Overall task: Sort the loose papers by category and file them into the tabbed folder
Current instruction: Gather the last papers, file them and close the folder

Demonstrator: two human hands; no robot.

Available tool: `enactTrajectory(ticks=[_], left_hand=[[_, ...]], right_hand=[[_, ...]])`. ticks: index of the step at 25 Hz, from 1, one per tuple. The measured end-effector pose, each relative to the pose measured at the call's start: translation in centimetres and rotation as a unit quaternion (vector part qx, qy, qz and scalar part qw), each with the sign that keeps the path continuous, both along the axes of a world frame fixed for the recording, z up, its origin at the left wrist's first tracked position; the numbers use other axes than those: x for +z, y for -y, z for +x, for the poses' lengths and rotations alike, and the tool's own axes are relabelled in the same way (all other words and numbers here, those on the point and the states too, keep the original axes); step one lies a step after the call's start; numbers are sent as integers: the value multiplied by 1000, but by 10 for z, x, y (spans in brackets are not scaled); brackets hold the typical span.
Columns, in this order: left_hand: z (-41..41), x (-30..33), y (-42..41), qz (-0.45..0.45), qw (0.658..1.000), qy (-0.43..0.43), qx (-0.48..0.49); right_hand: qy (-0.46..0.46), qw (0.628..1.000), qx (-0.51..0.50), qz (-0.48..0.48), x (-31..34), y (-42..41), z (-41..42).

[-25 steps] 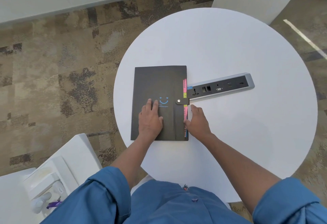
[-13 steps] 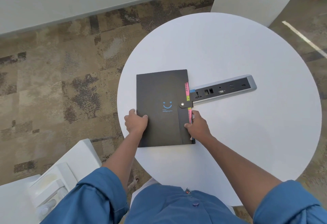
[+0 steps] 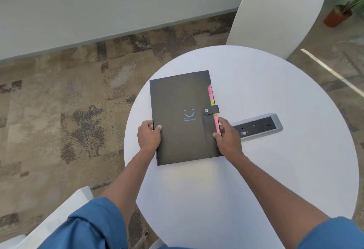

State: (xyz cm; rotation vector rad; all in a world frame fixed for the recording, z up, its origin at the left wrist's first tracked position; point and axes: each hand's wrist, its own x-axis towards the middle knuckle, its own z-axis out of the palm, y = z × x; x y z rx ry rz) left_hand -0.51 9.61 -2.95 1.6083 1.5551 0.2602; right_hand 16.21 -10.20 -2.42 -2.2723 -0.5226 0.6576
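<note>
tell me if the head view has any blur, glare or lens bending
Head view: the carpet and lower sleeves look smeared, the folder stays fairly sharp; wide-angle bending curves the wall base; soft even light, faint sheen on the table, no harsh glare.

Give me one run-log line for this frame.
folder: closed, snap strap fastened | left hand: grips left edge | right hand: grips tabbed right edge | table: power strip beside folder | loose papers: none visible

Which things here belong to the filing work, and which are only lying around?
Part of the job:
black tabbed folder, snapped shut
coloured tabs along its right edge
left hand gripping its left edge
right hand gripping its right edge

Just there:
round white table
socket strip
white chair
potted plant
No loose papers show.
</note>
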Motion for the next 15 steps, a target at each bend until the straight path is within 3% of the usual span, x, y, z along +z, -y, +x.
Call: enactTrajectory(ticks=[5,11,15], left_hand=[[57,5,-51,15,999,45,-21],[99,-6,-76,-41,992,99,-64],[108,-30,-75,-73,987,58,-129]], right_hand=[[37,999,-8,3,3,-48,59],[50,998,-14,-25,-11,-77,111],[52,997,0,-59,-25,-80,126]])
